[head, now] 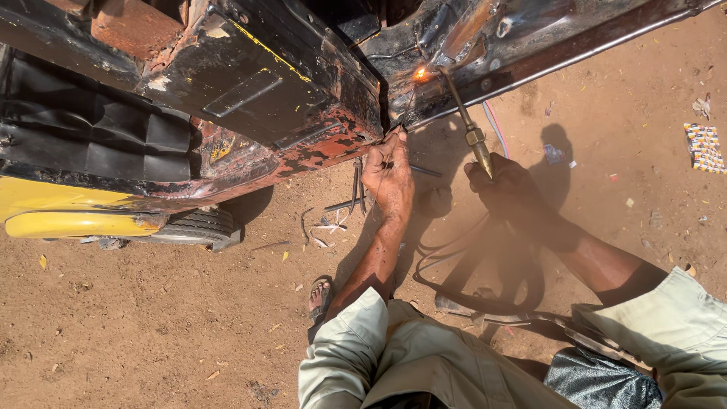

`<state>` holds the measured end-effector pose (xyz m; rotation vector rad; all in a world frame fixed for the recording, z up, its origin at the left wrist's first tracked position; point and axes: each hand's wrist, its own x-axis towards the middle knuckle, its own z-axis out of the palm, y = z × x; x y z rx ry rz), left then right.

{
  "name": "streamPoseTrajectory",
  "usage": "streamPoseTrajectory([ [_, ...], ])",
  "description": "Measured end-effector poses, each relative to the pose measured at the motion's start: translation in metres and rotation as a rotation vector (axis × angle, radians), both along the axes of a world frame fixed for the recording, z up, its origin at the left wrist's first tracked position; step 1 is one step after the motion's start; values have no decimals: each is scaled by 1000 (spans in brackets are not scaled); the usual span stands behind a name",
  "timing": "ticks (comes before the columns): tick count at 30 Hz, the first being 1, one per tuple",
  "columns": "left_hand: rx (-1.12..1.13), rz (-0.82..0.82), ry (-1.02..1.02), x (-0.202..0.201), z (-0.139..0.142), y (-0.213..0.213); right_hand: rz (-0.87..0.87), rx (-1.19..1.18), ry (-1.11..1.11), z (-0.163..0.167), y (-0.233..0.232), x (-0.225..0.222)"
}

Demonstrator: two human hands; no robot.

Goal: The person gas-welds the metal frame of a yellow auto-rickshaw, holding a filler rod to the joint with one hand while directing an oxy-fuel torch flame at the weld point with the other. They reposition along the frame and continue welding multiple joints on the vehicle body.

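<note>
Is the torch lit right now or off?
Lit. The torch in the right hand has a bright orange glow at its tip against the rusty vehicle body, where the left hand holds a thin rod.

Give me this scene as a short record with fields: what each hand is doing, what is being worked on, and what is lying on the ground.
Left hand: pinches a thin filler rod angled up toward the flame
Right hand: grips a brass gas torch, tip glowing at the metal
Workpiece: rusted vehicle body panel, dark with orange patches, yellow bumper at left
Hoses: dark loops run from the torch along the ground
Ground: reddish dirt, metal tools, a sandalled foot
</note>
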<state>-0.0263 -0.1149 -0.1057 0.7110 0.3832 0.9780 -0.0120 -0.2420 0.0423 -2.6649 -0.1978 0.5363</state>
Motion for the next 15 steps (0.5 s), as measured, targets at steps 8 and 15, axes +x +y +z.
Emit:
streamPoseTrajectory([
  [8,38,20,21,0,0,-1,132,54,-15,-15,-13,9],
  [15,55,14,23,1,0,-1,-12,20,50,-9,-6,4],
])
